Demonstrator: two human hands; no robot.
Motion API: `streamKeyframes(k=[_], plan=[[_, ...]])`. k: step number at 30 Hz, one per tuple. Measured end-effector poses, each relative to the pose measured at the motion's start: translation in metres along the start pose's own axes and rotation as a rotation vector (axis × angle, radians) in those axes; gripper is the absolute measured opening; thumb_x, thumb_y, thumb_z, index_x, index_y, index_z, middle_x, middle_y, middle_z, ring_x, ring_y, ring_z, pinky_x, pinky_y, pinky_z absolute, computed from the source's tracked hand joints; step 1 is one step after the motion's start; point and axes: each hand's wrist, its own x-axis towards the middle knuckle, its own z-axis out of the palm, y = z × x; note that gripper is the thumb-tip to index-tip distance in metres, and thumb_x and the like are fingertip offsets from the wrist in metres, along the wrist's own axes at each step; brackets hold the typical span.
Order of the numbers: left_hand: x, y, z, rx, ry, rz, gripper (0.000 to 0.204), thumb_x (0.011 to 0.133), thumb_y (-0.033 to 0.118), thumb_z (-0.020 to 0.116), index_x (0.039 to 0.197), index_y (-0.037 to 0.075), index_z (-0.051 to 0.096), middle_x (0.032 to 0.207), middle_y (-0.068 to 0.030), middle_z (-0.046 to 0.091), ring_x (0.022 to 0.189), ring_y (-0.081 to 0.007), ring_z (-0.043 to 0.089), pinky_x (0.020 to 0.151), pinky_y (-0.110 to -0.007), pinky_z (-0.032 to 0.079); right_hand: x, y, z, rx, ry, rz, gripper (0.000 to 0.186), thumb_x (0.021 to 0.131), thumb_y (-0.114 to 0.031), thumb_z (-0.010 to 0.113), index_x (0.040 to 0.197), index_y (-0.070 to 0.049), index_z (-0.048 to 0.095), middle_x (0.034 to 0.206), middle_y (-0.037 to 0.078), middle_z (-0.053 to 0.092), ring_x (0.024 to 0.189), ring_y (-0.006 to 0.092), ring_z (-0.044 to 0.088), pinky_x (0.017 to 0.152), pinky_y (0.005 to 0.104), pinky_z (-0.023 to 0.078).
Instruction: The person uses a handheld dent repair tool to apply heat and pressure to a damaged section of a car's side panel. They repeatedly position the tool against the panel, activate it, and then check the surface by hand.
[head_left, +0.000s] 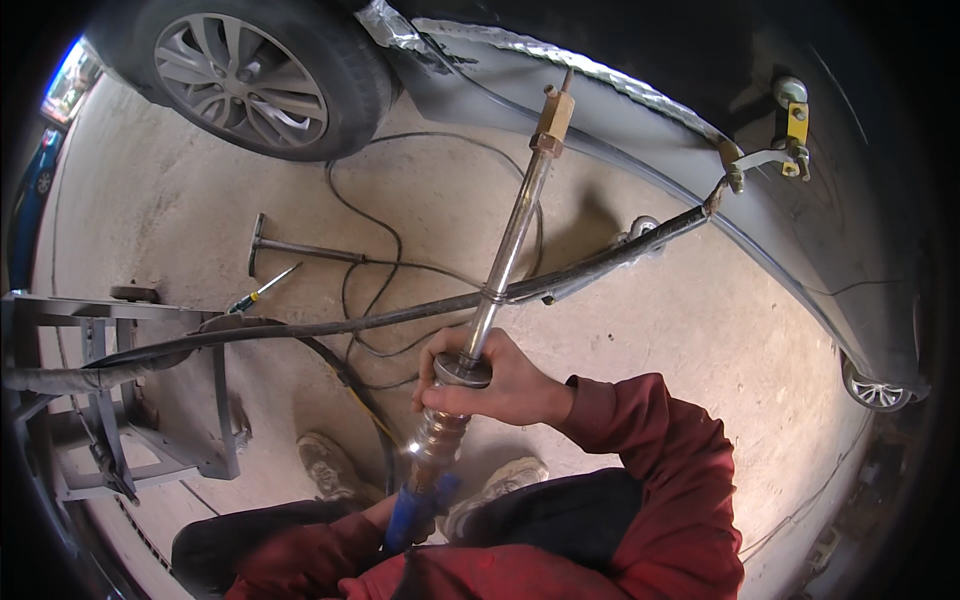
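Note:
A slide hammer [512, 240] with a bright metal rod slants up and away from me towards the car's lower side. Its brass-coloured head [553, 120] ends in a thin tip close to the bare metal strip [620, 75] on the sill; I cannot tell whether they touch. My right hand [510, 380] is closed around the ringed metal weight [450, 385] on the rod. Low in front of my body, my left hand [378, 512] is at the blue grip [408, 515] on the tool's near end. Its fingers are mostly hidden behind the grip and sleeve.
A thick black cable [400, 318] crosses behind the rod to a clamp [735, 170] by the yellow bracket [796, 125] on the car. On the floor lie a T-shaped bar [300, 250], a screwdriver [262, 290] and thin hoses. A grey metal frame [150, 470] stands left, below the car wheel [240, 80].

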Motion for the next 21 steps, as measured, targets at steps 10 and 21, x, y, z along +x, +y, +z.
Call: streamKeyframes(k=[10,21], plan=[[0.006,-0.003,-0.002,-0.147,0.01,0.03,0.03,0.095,0.039,0.058,0.11,0.013,0.061,0.067,-0.0042,0.056,0.052,-0.0173,0.055,0.044,-0.03,0.041,-0.005,-0.008,-0.006,0.166,0.05,0.029,0.02,0.09,-0.016,0.073,0.099,-0.004,0.059,0.086,0.005,0.07,0.084,0.012,0.069,0.075,0.0276,0.054],[0.003,0.002,0.009,-0.039,0.099,0.0,0.052,0.087,0.068,0.061,0.085,0.017,0.053,0.06,-0.0061,0.051,0.051,-0.021,0.051,0.045,-0.033,0.039,-0.005,-0.006,-0.007,0.181,0.046,0.036,0.021,0.09,-0.015,0.073,0.098,-0.003,0.058,0.085,0.005,0.069,0.084,0.0119,0.069,0.075,0.0276,0.054]])
